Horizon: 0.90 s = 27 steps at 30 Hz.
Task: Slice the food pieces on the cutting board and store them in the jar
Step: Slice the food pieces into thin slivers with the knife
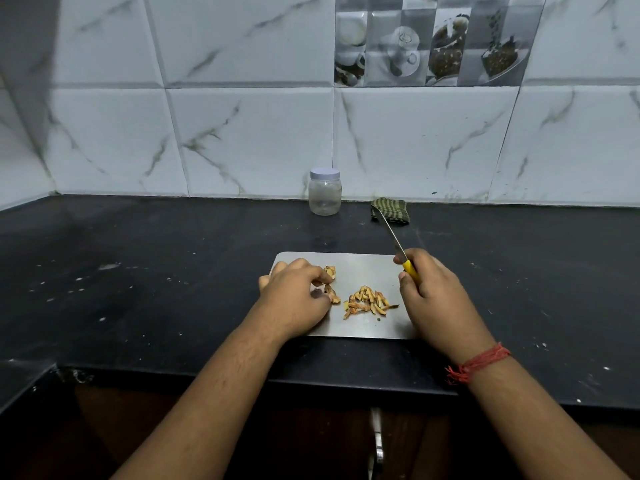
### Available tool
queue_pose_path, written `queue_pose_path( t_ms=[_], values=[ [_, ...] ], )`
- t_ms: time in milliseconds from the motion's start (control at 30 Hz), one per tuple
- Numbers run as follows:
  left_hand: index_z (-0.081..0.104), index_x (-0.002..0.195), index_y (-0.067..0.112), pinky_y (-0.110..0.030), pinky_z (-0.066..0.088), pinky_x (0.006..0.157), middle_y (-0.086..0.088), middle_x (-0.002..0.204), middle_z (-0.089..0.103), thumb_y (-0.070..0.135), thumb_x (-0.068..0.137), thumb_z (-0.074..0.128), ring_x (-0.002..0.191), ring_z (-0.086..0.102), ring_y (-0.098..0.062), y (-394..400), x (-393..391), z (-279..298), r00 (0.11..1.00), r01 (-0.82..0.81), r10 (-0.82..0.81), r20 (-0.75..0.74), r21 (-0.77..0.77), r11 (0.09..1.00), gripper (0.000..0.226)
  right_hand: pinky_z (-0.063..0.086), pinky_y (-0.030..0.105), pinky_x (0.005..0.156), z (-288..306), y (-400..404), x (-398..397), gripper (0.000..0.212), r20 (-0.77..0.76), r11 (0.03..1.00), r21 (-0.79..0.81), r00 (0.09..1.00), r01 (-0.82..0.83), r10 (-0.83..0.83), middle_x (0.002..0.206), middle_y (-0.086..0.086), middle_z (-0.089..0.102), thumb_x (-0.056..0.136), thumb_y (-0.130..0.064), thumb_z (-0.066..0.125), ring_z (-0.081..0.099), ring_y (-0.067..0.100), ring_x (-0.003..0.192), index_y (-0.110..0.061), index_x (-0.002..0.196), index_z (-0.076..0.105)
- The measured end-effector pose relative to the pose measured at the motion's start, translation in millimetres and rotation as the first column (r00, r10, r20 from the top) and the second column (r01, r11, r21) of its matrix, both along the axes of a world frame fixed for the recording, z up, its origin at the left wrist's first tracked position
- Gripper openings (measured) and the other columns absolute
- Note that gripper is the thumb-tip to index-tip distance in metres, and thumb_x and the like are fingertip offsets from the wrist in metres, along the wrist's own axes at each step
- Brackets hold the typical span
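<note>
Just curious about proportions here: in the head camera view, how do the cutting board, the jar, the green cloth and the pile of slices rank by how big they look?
1. cutting board
2. jar
3. pile of slices and green cloth: look alike, and the cloth lies farther away, so unranked.

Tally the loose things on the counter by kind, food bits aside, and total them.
Jar: 1
Cutting board: 1
Knife: 1, in the right hand
Green cloth: 1
Total: 4
</note>
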<state>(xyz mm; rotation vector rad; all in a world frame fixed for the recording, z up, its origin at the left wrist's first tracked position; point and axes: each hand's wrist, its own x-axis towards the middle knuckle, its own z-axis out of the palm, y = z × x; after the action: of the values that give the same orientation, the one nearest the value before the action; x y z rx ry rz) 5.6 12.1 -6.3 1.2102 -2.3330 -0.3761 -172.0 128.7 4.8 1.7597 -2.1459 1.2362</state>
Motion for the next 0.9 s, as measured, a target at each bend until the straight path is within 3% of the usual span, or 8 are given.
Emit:
queue_pose_path(
  t_ms=[100,300,467,600,800,900],
  values=[
    [0.066,0.116,0.041,-0.035,0.024,0.101,0.019,0.116,0.054,0.038,0.09,0.061,0.123,0.037,-0.009,2,3,-2,1.0,0.017,-0.017,-0.023,0.002,1.0,0.026,0.03,0.009,0.06,5,4,6,0.021,-0.019,1.0,0.01,1.0,-0.002,0.002,0.095,-0.014,0.048,0.097,-0.016,0.046,0.044,-0.002,0.074,-0.018,0.116,0.054],
    [0.062,0.121,0.042,-0.035,0.024,0.098,0.02,0.115,0.054,0.049,0.089,0.064,0.122,0.038,-0.008,1,3,-4,1.0,0.025,-0.025,-0.013,0.018,1.0,0.033,0.037,0.026,0.075,3,33,38,0.029,-0.009,0.995,0.099,1.0,0.024,-0.023,0.111,-0.006,0.057,0.098,-0.02,0.045,0.051,0.012,0.097,-0.025,0.126,0.05],
    [0.064,0.116,0.041,-0.035,0.024,0.096,0.021,0.116,0.055,0.046,0.089,0.064,0.123,0.038,-0.009,1,2,-3,1.0,0.014,-0.014,-0.015,0.031,0.999,0.028,0.05,0.039,0.068,2,45,57,0.012,-0.095,0.948,0.309,0.995,0.071,-0.044,0.085,-0.003,0.058,0.099,-0.033,0.038,0.057,0.021,0.077,-0.028,0.109,0.037],
    [0.066,0.114,0.043,-0.035,0.023,0.099,0.02,0.116,0.051,0.046,0.088,0.065,0.125,0.034,-0.009,0,5,-2,1.0,0.009,-0.008,-0.012,0.057,0.998,0.026,0.045,0.036,0.059,8,44,64,0.008,-0.084,0.934,0.352,0.996,0.061,-0.033,0.076,-0.005,0.051,0.099,-0.032,0.038,0.053,0.016,0.069,-0.025,0.097,0.034],
    [0.064,0.12,0.043,-0.034,0.023,0.099,0.02,0.114,0.048,0.048,0.089,0.064,0.123,0.032,-0.009,0,9,-4,1.0,0.016,-0.015,-0.01,0.068,0.998,0.032,0.031,0.023,0.05,9,43,75,0.013,-0.008,0.919,0.394,0.999,0.033,-0.033,0.078,-0.006,0.046,0.094,-0.012,0.034,0.044,0.007,0.065,-0.023,0.09,0.035],
    [0.064,0.107,0.043,-0.036,0.024,0.101,0.02,0.116,0.049,0.05,0.088,0.065,0.125,0.033,-0.009,0,9,-3,1.0,0.006,-0.005,-0.011,0.073,0.997,0.021,0.028,0.02,0.049,11,38,79,0.015,-0.005,0.911,0.411,0.999,0.038,-0.04,0.078,-0.008,0.043,0.093,-0.008,0.035,0.041,0.006,0.064,-0.022,0.09,0.035]
  ],
)
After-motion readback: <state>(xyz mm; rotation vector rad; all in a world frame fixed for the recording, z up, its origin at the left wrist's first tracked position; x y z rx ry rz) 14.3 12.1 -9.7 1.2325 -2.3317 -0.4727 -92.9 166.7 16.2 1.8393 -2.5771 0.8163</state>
